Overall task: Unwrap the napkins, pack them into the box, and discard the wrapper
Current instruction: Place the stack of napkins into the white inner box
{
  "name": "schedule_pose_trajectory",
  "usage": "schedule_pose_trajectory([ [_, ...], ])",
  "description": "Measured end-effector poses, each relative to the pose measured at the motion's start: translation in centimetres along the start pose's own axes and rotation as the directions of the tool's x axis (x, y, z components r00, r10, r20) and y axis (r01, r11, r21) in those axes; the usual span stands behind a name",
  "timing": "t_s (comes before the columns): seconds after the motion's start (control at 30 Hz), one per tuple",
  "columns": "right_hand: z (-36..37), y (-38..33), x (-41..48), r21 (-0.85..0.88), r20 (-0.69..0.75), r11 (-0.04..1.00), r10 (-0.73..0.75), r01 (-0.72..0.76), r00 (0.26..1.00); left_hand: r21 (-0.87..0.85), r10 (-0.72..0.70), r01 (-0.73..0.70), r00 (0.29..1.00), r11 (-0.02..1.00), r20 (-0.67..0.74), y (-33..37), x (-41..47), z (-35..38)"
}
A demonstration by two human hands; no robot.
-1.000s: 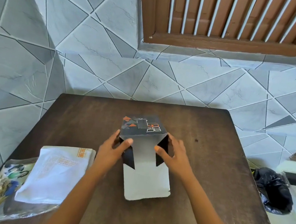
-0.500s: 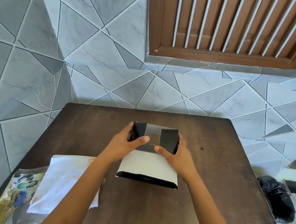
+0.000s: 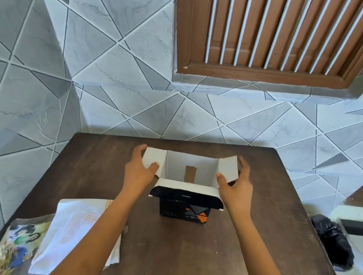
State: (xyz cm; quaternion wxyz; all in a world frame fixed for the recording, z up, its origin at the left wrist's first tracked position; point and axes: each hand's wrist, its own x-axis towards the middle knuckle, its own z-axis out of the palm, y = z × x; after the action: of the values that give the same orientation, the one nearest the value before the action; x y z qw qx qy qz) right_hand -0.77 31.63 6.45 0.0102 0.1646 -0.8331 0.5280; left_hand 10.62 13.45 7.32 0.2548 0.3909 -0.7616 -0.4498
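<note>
A small black box (image 3: 182, 210) with orange and grey triangles stands upright mid-table, its top open and its white inside bare. My left hand (image 3: 139, 170) pinches the left side flap outward. My right hand (image 3: 236, 184) holds the right side flap spread the same way. The front flap hangs folded down over the box's near face. A stack of white napkins (image 3: 74, 234) lies on the table's near left, partly under my left forearm. The colourful printed wrapper (image 3: 15, 249) lies flat beside and beneath the stack at the table's left edge.
The dark wooden table (image 3: 241, 252) stands against a grey tiled wall, under a brown louvred window (image 3: 273, 33). A black plastic bag (image 3: 332, 242) sits on the floor to the right of the table.
The box was turned from lying on its side to standing upright with its opening upward. Both hands spread the side flaps apart, and the long flap dropped over the front.
</note>
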Motion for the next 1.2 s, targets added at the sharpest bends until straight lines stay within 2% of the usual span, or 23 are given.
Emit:
schedule_pose_trajectory([
  [0.03, 0.1, 0.1, -0.1, -0.015, -0.024, 0.999, -0.041, 0.040, 0.999, -0.001, -0.002, 0.002, 1.000, 1.000, 0.009, -0.1, 0.0, -0.1],
  [0.1, 0.4, 0.3, -0.3, -0.244, -0.098, 0.945, -0.245, 0.215, 0.965, 0.117, 0.089, -0.091, 0.996, 0.989, 0.024, -0.3, 0.3, -0.2],
  [0.17, 0.6, 0.4, -0.1, -0.506, -0.041, 0.777, -0.455, 0.375, 0.889, 0.311, 0.211, -0.219, 0.976, 0.925, 0.059, -0.4, 0.5, -0.2],
  [0.2, 0.6, 0.5, 0.1, -0.574, 0.023, 0.697, -0.510, 0.429, 0.860, 0.354, 0.240, -0.257, 0.966, 0.899, 0.093, -0.4, 0.7, -0.2],
  [0.27, 0.4, 0.7, 0.3, -0.662, 0.092, 0.596, -0.537, 0.455, 0.838, 0.323, 0.270, -0.315, 0.947, 0.892, 0.176, -0.4, 0.7, -0.1],
  [0.4, -0.2, 1.7, 0.2, -0.785, 0.043, 0.569, -0.346, 0.246, 0.937, 0.316, 0.249, -0.307, 0.945, 0.898, 0.213, -0.1, 0.4, 0.1],
  [0.53, -0.8, 2.9, 0.0, -0.792, 0.091, 0.560, -0.287, 0.244, 0.954, 0.364, 0.211, -0.322, 0.926, 0.874, 0.313, -0.2, 0.7, 0.4],
  [0.67, -1.5, 2.4, 0.2, -0.782, 0.206, 0.563, -0.172, 0.268, 0.963, 0.292, 0.169, -0.312, 0.888, 0.904, 0.427, -0.1, 1.2, -0.1],
  [0.73, -1.8, 1.8, 0.3, -0.708, 0.302, 0.653, -0.064, 0.269, 0.951, 0.277, 0.135, -0.294, 0.869, 0.915, 0.476, 0.2, 1.4, -0.5],
  [0.8, -2.0, 1.9, 0.3, -0.468, 0.415, 0.852, -0.022, 0.234, 0.910, 0.254, 0.102, -0.265, 0.852, 0.930, 0.513, 0.5, 1.4, -0.9],
  [0.87, -2.1, 1.7, 0.1, -0.238, 0.553, 0.951, -0.035, 0.198, 0.832, 0.224, 0.071, -0.232, 0.829, 0.947, 0.555, 0.7, 1.3, -1.1],
  [0.93, -2.3, 1.7, 0.0, -0.197, 0.608, 0.956, -0.053, 0.216, 0.792, 0.228, 0.042, -0.222, 0.798, 0.948, 0.601, 0.7, 1.2, -1.4],
  [1.03, -2.1, 1.7, 0.4, -0.295, 0.557, 0.919, -0.055, 0.260, 0.829, 0.294, 0.034, -0.283, 0.770, 0.913, 0.637, 0.4, 1.2, -1.3],
  [1.13, -1.6, 1.2, 0.5, -0.409, 0.476, 0.843, -0.128, 0.348, 0.870, 0.342, 0.147, -0.389, 0.816, 0.855, 0.559, -0.3, 1.1, -0.9],
  [1.2, -1.3, 1.1, 0.3, -0.416, 0.421, 0.830, -0.188, 0.373, 0.888, 0.329, 0.199, -0.396, 0.844, 0.857, 0.498, -0.7, 0.8, -0.6],
])
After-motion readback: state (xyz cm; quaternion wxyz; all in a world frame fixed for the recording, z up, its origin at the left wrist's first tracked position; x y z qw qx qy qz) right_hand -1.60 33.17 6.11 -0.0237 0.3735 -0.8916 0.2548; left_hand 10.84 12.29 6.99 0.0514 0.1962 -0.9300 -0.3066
